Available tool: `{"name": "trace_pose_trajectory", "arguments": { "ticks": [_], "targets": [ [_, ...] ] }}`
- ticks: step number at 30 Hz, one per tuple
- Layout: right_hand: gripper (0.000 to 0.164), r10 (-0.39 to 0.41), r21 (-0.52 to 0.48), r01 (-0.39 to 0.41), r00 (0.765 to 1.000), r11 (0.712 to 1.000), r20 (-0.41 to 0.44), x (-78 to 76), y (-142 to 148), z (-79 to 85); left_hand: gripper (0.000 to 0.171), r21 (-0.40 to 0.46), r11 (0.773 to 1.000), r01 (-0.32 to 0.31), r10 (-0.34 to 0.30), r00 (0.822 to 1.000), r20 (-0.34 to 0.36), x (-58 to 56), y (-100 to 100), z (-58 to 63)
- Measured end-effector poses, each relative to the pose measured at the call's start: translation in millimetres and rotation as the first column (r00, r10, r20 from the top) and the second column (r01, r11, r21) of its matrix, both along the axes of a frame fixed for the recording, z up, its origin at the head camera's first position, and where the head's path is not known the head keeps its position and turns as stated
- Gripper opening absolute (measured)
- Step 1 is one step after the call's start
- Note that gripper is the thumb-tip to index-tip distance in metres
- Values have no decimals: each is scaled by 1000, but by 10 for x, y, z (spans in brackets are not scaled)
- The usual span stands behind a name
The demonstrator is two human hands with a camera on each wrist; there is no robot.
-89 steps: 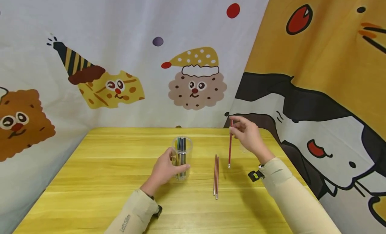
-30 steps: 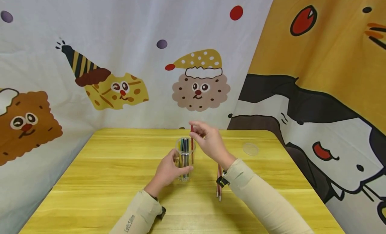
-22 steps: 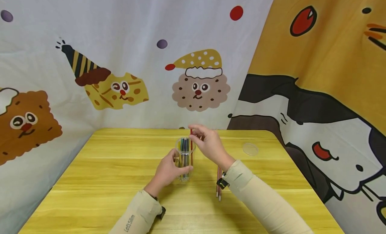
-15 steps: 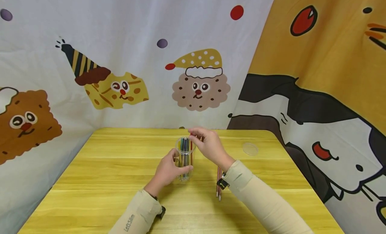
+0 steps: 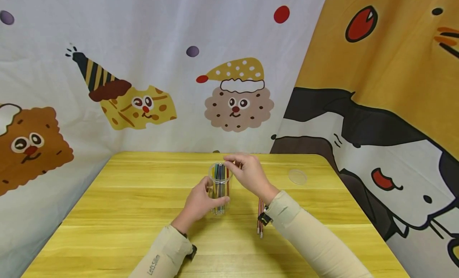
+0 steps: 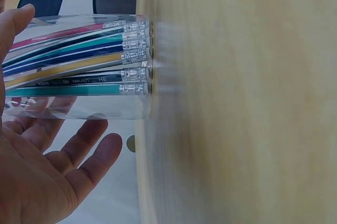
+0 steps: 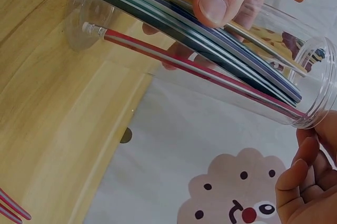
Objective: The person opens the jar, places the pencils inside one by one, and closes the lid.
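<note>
A clear cylindrical jar (image 5: 219, 208) stands on the table, holding several pencils (image 6: 95, 58) in green, blue, yellow and red with their metal ends down. My left hand (image 5: 197, 202) grips its side, thumb in front and fingers round the back. Inside, a red pencil (image 7: 174, 61) leans along the wall, its lower end near the jar's base and its upper end at the rim (image 7: 322, 76). My right hand (image 5: 249, 172) is at the mouth of the jar, fingers bent at the rim, with no pencil showing between thumb and fingertips.
Two red striped pencils (image 5: 259, 226) lie side by side on the wooden table (image 5: 118, 214), partly hidden under my right wrist. A clear round lid (image 5: 298, 177) lies at the back right. Behind the table hangs a printed cloth (image 5: 154, 43).
My right hand has carried the red pencil left from above the table to the jar and lowered it inside. The left hand keeps its grip on the jar.
</note>
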State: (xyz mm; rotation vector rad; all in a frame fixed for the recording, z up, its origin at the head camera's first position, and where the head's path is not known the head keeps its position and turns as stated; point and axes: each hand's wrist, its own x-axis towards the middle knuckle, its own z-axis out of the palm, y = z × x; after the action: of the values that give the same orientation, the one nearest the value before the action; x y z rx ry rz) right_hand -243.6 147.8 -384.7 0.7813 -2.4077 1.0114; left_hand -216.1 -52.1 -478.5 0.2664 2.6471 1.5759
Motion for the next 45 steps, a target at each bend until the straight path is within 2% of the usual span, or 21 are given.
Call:
{"name": "trace_pose_trajectory", "arguments": {
  "ticks": [5, 13, 19, 29, 39, 45],
  "targets": [
    [21, -5, -6, 6, 1000, 1000, 11, 20, -9, 11, 62, 5, 1000, 1, -1, 1000, 0, 5, -2, 9],
    [12, -9, -22, 10, 1000, 1000, 18, 47, -19, 17, 62, 10, 1000, 9, -9, 1000, 10, 5, -7, 8],
    [10, -17, 3, 17, 1000, 1000, 0, 60, -25, 15, 62, 8, 1000, 6, -6, 1000, -2, -5, -4, -2],
    [8, -22, 109, 31, 996, 994, -89, 83, -56, 20, 61, 21, 1000, 6, -5, 1000, -5, -5, -11, 9],
    [9, -45, 265, 73, 993, 962, -109, 114, -88, 100, 61, 22, 1000, 3, -3, 1000, -5, 3, -8, 13],
    [14, -40, 301, 84, 988, 950, -150, 137, -84, 112, 62, 8, 1000, 1, -1, 1000, -1, 5, -1, 10]
  ]
}}
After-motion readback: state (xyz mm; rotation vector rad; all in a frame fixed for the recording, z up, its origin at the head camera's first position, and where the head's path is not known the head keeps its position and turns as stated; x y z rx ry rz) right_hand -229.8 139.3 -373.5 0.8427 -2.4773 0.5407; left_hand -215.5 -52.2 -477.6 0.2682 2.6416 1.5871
